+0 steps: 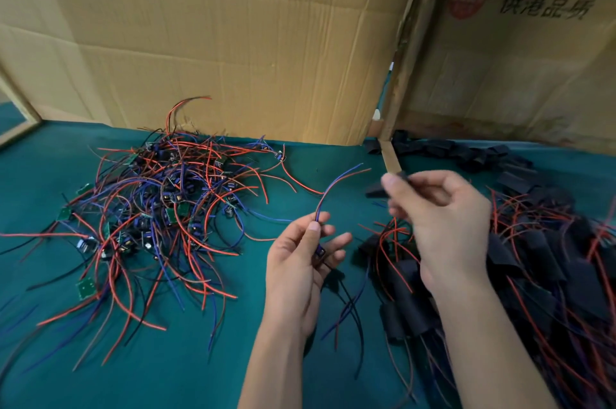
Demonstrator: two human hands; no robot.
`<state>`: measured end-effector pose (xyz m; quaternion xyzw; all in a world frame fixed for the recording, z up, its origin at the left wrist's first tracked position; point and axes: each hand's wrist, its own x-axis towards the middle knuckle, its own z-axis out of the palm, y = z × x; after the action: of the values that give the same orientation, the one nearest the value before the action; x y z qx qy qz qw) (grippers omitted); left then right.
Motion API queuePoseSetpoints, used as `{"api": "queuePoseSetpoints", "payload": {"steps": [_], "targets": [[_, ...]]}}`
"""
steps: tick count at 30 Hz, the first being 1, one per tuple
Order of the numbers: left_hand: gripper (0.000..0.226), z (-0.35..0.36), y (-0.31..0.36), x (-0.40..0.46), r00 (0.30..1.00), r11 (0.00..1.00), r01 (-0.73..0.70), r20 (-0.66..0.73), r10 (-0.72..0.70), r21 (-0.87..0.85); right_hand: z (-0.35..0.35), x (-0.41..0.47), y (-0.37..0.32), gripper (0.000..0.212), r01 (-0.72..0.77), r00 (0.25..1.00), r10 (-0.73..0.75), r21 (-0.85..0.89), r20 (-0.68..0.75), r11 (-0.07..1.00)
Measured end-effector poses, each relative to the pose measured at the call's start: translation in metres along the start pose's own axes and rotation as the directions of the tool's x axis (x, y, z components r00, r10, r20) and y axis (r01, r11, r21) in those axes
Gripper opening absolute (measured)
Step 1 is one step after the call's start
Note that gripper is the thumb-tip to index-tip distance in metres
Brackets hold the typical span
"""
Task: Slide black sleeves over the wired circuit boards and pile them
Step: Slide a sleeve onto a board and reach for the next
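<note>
My left hand (300, 262) holds a small wired circuit board (320, 252) between thumb and fingers; its red and blue wires (336, 185) arc up and to the right, and more wires hang below the hand. My right hand (440, 218) pinches a flat black sleeve (378, 190) by its right end, up and to the right of the board, apart from it. A tangled heap of bare wired boards (156, 205) lies at the left. A pile of sleeved boards (546, 272) lies at the right, partly hidden by my right forearm.
Everything rests on a green table cover (200, 375). Loose black sleeves (466, 151) lie along the back right. Upright cardboard sheets (233, 41) wall off the back, with a printed carton (520, 58) at the right and a wooden post (393, 128) between them.
</note>
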<state>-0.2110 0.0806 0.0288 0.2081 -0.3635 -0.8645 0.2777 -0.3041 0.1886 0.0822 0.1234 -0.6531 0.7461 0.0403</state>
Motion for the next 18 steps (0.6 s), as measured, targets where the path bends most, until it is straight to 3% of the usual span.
{"api": "queuePoseSetpoints", "payload": {"steps": [2,6,18], "targets": [[0.02,0.0,0.0,-0.001,1.0,1.0,0.003,0.002,-0.003,0.021,-0.001,0.002,-0.001,0.021,-0.005,0.993,0.02,0.128,-0.113,0.992],[0.021,0.001,-0.001,-0.002,1.0,0.998,0.003,0.019,-0.005,0.066,0.005,-0.001,-0.004,0.02,-0.025,0.989,0.073,0.334,-0.131,0.942],[0.024,0.002,-0.001,-0.003,0.999,0.995,0.003,0.047,-0.008,0.104,0.005,0.0,-0.002,0.02,-0.05,0.982,0.108,0.342,-0.154,0.938]]}}
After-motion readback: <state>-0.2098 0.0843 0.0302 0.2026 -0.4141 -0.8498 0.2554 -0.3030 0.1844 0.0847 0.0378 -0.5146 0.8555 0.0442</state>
